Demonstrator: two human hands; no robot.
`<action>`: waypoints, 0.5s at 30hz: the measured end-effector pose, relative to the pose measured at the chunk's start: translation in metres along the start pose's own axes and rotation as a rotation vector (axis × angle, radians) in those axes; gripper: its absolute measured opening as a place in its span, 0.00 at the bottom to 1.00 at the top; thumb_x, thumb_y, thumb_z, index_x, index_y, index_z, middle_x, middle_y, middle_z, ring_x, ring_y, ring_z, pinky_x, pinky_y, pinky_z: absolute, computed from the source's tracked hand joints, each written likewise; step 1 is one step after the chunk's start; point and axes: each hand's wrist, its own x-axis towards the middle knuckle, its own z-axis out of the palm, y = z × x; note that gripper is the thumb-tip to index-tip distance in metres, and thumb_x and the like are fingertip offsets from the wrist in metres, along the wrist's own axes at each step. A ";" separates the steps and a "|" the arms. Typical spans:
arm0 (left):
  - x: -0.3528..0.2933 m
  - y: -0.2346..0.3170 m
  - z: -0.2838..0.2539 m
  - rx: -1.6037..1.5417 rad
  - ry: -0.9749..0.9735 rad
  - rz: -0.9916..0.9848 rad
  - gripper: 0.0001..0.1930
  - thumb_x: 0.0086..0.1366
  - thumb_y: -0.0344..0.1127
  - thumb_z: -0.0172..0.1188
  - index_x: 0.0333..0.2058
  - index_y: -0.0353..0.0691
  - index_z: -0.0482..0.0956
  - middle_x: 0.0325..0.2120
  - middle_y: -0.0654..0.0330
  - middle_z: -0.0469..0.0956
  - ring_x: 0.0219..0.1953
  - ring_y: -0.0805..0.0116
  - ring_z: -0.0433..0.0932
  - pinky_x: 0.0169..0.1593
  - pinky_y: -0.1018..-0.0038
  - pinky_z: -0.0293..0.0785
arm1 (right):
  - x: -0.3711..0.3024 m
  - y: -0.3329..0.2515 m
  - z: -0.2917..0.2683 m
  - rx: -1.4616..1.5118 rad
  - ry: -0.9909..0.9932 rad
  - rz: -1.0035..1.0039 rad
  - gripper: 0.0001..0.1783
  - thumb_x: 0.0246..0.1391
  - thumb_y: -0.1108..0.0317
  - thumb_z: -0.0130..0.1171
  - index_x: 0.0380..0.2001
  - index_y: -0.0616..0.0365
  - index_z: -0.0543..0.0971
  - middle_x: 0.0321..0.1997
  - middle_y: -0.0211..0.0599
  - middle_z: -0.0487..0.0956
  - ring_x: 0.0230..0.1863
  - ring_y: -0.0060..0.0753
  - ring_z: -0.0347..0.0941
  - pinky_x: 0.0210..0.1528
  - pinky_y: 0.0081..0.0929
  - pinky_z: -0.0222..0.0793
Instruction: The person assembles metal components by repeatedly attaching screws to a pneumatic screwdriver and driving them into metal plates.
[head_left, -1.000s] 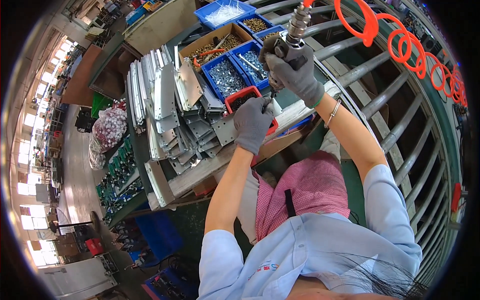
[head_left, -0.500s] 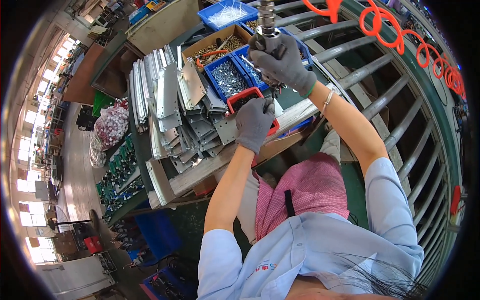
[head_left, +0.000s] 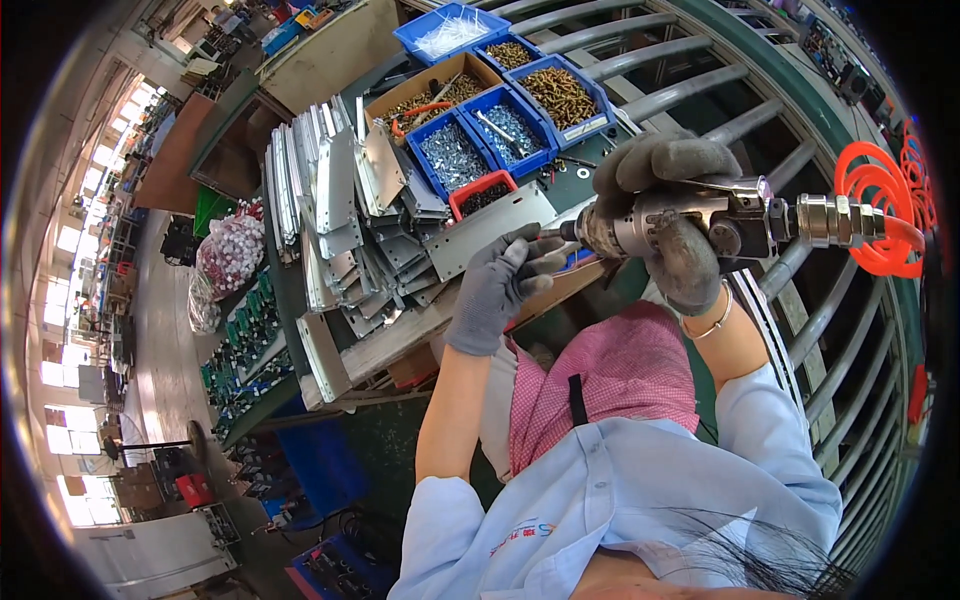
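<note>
My right hand (head_left: 672, 215), in a grey glove, grips a silvery air tool (head_left: 742, 222) lying sideways, its nose pointing left. A red coiled hose (head_left: 880, 215) meets its right end. Close to the nose is my gloved left hand (head_left: 500, 290), thumb and fingertips drawn together; whatever small piece they pinch is too small to make out. Just beyond the left hand, a flat metal plate (head_left: 490, 235) with holes lies at the bench edge. A red tray (head_left: 485, 187) of dark small parts stands behind that plate.
Stacked metal brackets (head_left: 340, 215) cover the bench's left part. Blue bins (head_left: 555, 145) of silvery and brassy fasteners, a cardboard box (head_left: 465, 65) and a blue tray (head_left: 440, 22) of white ties stand behind. A roller conveyor (head_left: 690, 90) curves along the right.
The air tool has swung from upright over the plate to sideways on the right. My left hand has moved slightly nearer me, and more of the plate and bins shows.
</note>
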 end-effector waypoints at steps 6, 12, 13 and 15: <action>-0.005 -0.008 0.010 0.013 0.188 0.040 0.18 0.65 0.47 0.54 0.39 0.34 0.72 0.24 0.57 0.77 0.20 0.76 0.75 0.17 0.88 0.66 | -0.005 0.000 0.001 -0.029 0.118 0.041 0.23 0.44 0.60 0.67 0.44 0.52 0.72 0.37 0.38 0.73 0.39 0.40 0.73 0.32 0.30 0.74; -0.004 -0.015 0.015 -0.095 0.198 -0.034 0.21 0.63 0.51 0.55 0.36 0.35 0.73 0.16 0.63 0.72 0.13 0.80 0.67 0.11 0.87 0.56 | -0.014 0.009 0.007 0.006 0.145 0.034 0.23 0.46 0.61 0.66 0.44 0.53 0.71 0.38 0.39 0.73 0.41 0.40 0.72 0.33 0.31 0.75; -0.003 -0.016 0.015 -0.096 0.197 -0.033 0.21 0.63 0.51 0.55 0.36 0.35 0.73 0.16 0.63 0.72 0.13 0.80 0.67 0.11 0.87 0.56 | -0.015 0.010 0.007 0.000 0.159 0.033 0.22 0.47 0.62 0.65 0.44 0.53 0.71 0.38 0.39 0.73 0.41 0.40 0.72 0.33 0.31 0.75; -0.002 -0.017 0.013 -0.081 0.126 0.007 0.22 0.63 0.54 0.54 0.34 0.35 0.73 0.15 0.64 0.71 0.11 0.81 0.65 0.11 0.87 0.54 | -0.013 0.012 0.004 -0.018 0.126 0.026 0.21 0.48 0.62 0.63 0.45 0.54 0.71 0.39 0.39 0.73 0.41 0.40 0.72 0.34 0.32 0.75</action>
